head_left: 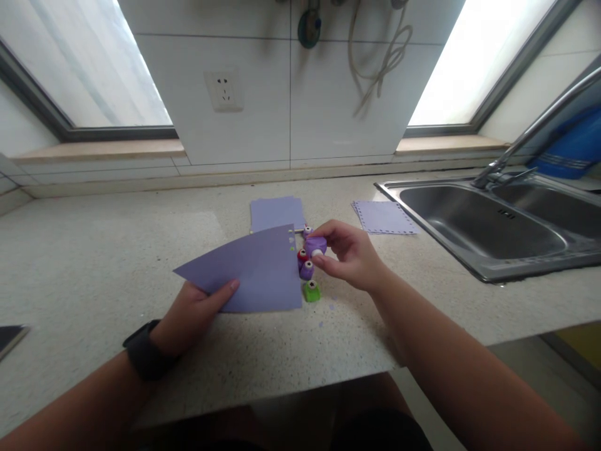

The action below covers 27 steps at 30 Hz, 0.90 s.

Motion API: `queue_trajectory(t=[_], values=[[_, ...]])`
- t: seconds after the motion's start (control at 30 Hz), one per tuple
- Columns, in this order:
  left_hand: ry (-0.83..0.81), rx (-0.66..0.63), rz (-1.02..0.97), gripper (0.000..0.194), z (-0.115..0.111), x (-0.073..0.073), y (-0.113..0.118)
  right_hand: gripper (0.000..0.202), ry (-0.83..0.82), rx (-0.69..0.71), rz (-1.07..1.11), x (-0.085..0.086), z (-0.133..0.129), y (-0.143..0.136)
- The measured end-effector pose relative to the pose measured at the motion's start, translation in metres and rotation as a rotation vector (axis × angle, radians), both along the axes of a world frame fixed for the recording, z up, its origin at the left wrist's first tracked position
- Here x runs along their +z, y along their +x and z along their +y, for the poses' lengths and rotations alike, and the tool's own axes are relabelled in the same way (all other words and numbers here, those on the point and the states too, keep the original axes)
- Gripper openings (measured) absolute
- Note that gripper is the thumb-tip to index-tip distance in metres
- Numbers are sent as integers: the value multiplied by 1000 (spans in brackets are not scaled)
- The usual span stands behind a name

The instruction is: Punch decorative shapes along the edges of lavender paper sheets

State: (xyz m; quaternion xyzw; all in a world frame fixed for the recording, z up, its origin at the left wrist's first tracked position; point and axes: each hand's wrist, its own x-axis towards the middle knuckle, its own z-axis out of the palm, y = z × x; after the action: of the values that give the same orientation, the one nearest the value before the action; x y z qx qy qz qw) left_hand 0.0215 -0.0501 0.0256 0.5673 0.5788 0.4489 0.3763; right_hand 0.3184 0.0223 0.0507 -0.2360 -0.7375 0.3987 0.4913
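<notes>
My left hand [200, 305] grips the lower left part of a purple paper sheet [258, 272], thumb on top. Small cut-outs show near the sheet's upper right corner. Beside its right edge, my right hand [347, 254] is closed on a purple craft punch [316, 245] with a white part facing down toward me. Around it on the counter are a red punch [302, 255], a smaller purple punch [307, 270] and a green punch [312, 291]. Another small punch [308, 232] sits just behind the held one.
A stack of purple paper [277, 212] lies behind the held sheet. Sheets with punched edges [385, 217] lie left of the steel sink [483, 222]. A dark flat object [12, 338] is at the left of the counter [94, 263].
</notes>
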Motion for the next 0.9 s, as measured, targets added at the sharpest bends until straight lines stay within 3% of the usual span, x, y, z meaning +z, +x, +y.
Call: queue_trajectory(t=[0.3, 0.53, 0.7, 0.9], values=[[-52, -45, -163, 52, 4, -10, -5, 27, -188, -192, -4, -1, 24, 14], [-60, -72, -229, 59, 4, -13, -6, 36, -217, -339, -275, -7, 35, 23], [-61, -71, -242, 59, 5, -14, -5, 34, -179, -370, -460, -4, 37, 25], [-58, -65, -242, 60, 4, -13, -5, 32, -143, -307, -708, -2, 36, 27]])
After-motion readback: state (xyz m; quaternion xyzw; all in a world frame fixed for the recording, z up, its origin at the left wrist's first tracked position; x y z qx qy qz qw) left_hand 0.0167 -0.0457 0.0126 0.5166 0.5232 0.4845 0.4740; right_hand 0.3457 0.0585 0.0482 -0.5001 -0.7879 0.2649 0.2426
